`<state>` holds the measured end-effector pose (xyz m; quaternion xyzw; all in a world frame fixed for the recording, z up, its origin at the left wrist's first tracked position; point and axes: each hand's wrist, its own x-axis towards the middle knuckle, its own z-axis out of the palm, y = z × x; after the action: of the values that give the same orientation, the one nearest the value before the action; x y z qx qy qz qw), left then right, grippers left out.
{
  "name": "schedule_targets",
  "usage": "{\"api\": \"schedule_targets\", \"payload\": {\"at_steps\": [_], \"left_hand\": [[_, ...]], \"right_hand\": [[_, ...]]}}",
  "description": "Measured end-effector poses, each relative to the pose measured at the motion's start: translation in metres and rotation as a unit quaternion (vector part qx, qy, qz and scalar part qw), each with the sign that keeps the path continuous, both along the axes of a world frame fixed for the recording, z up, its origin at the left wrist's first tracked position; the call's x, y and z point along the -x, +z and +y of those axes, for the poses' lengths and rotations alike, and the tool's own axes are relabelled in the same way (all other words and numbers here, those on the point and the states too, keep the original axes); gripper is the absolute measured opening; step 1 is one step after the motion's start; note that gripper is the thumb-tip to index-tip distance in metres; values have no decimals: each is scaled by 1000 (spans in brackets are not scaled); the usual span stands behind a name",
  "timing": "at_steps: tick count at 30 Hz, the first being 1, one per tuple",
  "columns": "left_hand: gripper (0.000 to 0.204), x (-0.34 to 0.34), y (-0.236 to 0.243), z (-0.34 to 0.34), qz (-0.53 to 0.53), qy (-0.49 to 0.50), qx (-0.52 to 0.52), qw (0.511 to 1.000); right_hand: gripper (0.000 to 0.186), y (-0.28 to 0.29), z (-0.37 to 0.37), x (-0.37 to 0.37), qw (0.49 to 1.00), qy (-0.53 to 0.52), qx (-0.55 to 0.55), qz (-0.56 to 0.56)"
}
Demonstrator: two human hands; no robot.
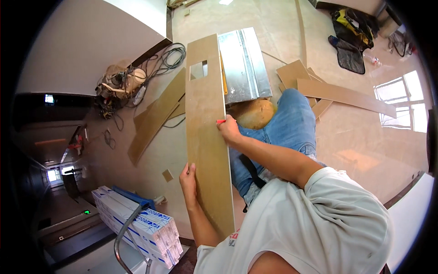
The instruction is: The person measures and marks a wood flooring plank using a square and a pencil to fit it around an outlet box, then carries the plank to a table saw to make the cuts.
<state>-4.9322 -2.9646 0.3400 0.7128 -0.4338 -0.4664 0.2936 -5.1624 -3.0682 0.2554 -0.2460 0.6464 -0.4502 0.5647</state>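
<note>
A long brown floor plank lies lengthwise before me, with a rectangular cutout near its far end. My left hand grips its left edge, fingers closed round the side. At the right edge, my right hand is closed on a small red object, whose kind I cannot make out; most of it is hidden in the fingers. The plank's far part lies along a silver metal table. Between plank and metal runs a thin yellow strip.
Loose plank pieces lie on the floor left and right. A dusty tool with a coiled cable stands by the wall. Cardboard boxes are stacked lower left, beside a bent metal tube. A black and yellow bag lies far right.
</note>
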Motion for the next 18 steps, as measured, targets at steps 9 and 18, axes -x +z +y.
{"api": "schedule_targets", "payload": {"at_steps": [9, 18], "left_hand": [[38, -7, -18, 3, -16, -5, 1, 1000], [38, -6, -29, 3, -49, -29, 5, 998]], "right_hand": [[24, -8, 2, 0, 999, 13, -13, 28], [24, -22, 4, 3, 1000, 21, 3, -9]]}}
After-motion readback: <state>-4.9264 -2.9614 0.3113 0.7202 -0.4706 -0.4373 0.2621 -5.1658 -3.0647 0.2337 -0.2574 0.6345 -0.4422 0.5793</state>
